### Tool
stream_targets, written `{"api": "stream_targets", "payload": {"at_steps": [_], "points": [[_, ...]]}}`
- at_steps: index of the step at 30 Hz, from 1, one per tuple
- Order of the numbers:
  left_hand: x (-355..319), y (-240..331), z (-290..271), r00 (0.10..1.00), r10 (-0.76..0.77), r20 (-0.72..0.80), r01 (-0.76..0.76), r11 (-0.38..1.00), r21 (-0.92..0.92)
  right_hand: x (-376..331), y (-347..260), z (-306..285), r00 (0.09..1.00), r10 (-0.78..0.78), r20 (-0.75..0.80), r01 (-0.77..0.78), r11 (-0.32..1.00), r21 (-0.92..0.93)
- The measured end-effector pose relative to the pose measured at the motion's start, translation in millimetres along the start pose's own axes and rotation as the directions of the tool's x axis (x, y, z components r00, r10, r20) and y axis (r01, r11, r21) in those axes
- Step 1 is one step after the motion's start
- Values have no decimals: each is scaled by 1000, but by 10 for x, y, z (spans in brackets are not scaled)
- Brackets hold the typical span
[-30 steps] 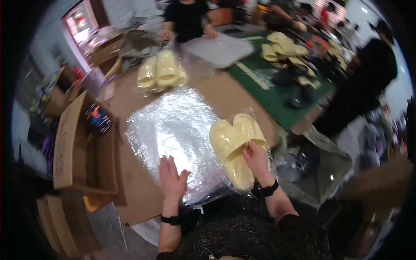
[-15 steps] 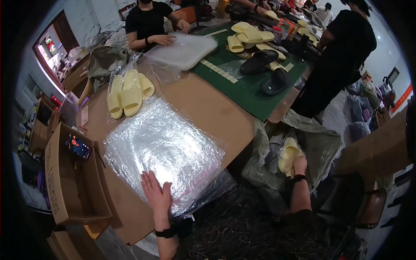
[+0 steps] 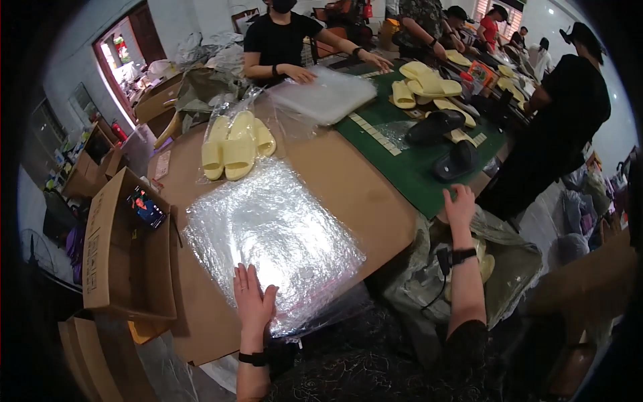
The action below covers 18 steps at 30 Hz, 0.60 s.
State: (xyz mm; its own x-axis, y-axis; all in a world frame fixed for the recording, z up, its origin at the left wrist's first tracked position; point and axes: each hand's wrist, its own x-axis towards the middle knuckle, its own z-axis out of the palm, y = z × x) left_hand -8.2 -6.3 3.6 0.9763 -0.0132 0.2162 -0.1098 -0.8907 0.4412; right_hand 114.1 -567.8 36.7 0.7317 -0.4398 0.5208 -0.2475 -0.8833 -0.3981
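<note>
Three visible bagged pale-yellow slippers point(image 3: 239, 155) lie beyond one shiny clear-plastic stack point(image 3: 281, 231) on the brown cardboard surface point(image 3: 355, 184); your left hand point(image 3: 253, 303) rests open on the stack, your right hand point(image 3: 460, 209), half-open, near the green mat point(image 3: 418, 175).

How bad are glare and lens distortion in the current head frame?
Head view: white glare washes out part of the clear plastic stack beside the left hand's fingers; head view: doorway overbright; head view: black corners, fisheye bending near the rim.
</note>
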Motion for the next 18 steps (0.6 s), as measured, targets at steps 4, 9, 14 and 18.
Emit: {"api": "stream_targets", "payload": {"at_steps": [4, 9, 14, 18], "points": [[18, -34, 43, 1000, 4, -1, -4, 1000, 4, 525, -21, 667, 998, 60, -31, -64, 986, -155], [-2, 8, 39, 998, -9, -64, 9, 1000, -1, 650, 147, 878, 922, 319, 221, -232, 909, -345], [-68, -26, 23, 999, -44, -27, 43, 998, -38, 532, 202, 814, 997, 79, 24, -75, 987, -142], [-53, -36, 49, 999, -29, -39, 28, 999, -32, 642, 124, 505, 952, -104, -288, 155, 975, 160]]}}
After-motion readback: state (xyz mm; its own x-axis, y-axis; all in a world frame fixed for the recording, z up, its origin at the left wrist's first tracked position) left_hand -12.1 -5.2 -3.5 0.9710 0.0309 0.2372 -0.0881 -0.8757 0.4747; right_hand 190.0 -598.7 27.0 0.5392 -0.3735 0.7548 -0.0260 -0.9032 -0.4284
